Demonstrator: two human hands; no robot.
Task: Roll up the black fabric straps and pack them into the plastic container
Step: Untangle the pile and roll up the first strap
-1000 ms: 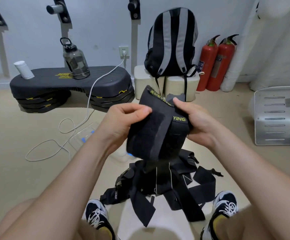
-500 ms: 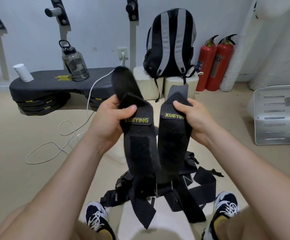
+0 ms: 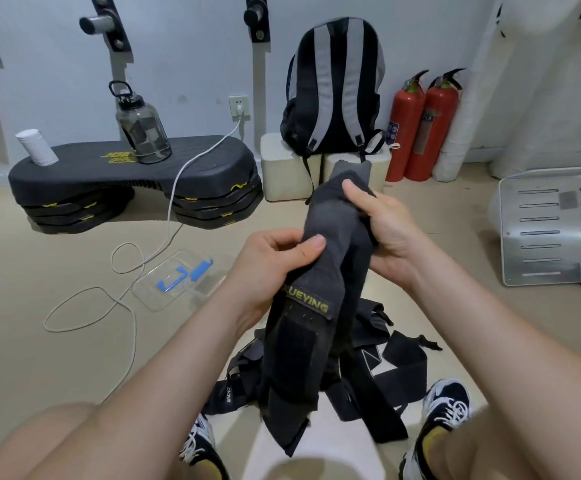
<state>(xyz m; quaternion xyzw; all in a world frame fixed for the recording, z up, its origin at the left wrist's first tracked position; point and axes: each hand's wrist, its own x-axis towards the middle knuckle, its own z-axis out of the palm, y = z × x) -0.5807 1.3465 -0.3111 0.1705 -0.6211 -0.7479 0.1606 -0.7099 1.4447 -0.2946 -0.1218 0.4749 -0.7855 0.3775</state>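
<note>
A person seated on the floor works at the start of the job. The left hand (image 3: 271, 268) pinches the black fabric strap (image 3: 311, 341) just above its yellow XUEYING label, thumb on the front and fingers curled behind. The right hand (image 3: 389, 237) grips the strap's upper end, thumb pressed on the fabric. The strap hangs unrolled between the knees; whether it is one strap or two laid together cannot be told. Below and to the right, a tangled pile of further straps (image 3: 398, 370) lies on the floor between the shoes.

Judging from this, the strap is being gathered and squared up and rolling has not begun. The next move likely calls for turning one end over on itself and winding tightly, keeping the edges aligned so the fastening patch can close the roll.

Left of the hands, a smoked water jug (image 3: 142, 129) stands on a step platform (image 3: 84, 171), its contents unclear. The clear plastic container (image 3: 174, 280), with blue clasps, rests on the floor near the left hand; no strap shows in it. A backpack (image 3: 334, 88) sits against the wall, its contents hidden.
</note>
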